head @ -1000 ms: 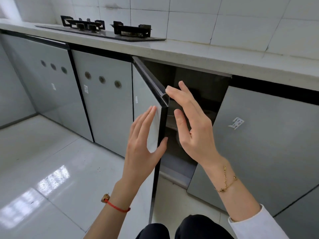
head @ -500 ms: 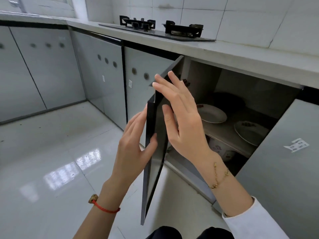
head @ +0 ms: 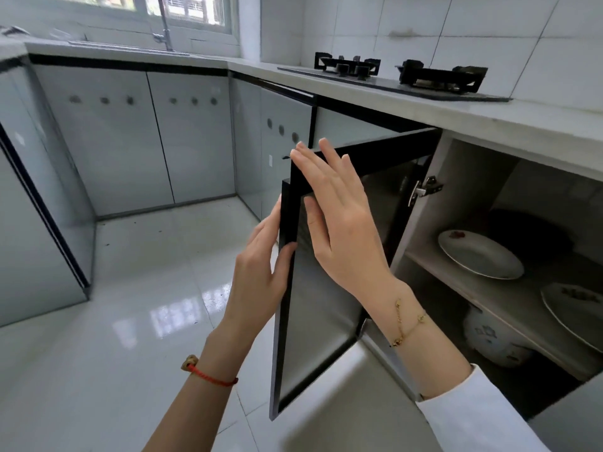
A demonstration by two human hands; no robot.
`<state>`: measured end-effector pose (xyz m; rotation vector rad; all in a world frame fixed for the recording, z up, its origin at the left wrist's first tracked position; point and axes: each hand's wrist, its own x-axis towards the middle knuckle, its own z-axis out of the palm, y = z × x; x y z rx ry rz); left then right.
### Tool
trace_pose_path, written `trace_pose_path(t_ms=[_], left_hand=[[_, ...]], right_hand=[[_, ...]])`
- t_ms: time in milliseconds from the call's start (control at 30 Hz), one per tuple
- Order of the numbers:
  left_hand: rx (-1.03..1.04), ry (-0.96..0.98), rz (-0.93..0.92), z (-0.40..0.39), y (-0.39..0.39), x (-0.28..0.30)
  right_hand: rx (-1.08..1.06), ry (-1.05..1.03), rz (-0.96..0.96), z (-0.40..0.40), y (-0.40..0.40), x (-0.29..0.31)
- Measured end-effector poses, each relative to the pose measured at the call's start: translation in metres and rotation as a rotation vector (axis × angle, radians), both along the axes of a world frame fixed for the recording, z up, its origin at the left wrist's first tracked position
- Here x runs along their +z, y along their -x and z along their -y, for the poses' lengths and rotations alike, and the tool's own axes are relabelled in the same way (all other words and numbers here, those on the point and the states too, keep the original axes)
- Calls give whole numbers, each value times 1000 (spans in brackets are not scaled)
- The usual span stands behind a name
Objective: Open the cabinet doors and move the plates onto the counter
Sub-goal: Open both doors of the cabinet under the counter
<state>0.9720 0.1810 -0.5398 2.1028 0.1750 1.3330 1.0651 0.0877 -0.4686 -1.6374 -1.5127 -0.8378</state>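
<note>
The dark-framed cabinet door (head: pixel 319 321) stands swung wide to the left under the counter (head: pixel 509 122). My left hand (head: pixel 261 272) grips its free vertical edge, thumb on the inside face. Against the door's inner face near the top corner, my right hand (head: pixel 339 223) lies flat with fingers spread. Inside the cabinet, a white plate (head: pixel 479 254) rests on the shelf (head: pixel 489 295). A second white plate (head: pixel 574 314) sits to its right, partly cut off by the frame edge. A white patterned pot (head: pixel 492 337) stands below the shelf.
A black gas hob (head: pixel 401 76) sits on the counter above the open cabinet. Closed grey cabinet doors (head: pixel 156 141) line the left and far walls. A sink tap (head: pixel 164 24) stands by the window. The glossy tiled floor (head: pixel 130 305) lies to the left.
The door has swung further open to the left with both hands on it. The view has turned left, and the cabinet's inside with the plates shows more fully.
</note>
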Motion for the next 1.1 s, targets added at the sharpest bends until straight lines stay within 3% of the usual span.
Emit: trace_pose_path(t_ms=[567,1100], left_hand=[[31,58,-35,-81,-24,1],[129,166,-26,-45,-21,9]], right_hand=[[-41,37,23,-85,-23,-3],[55,104,-191,-42,-15,4]])
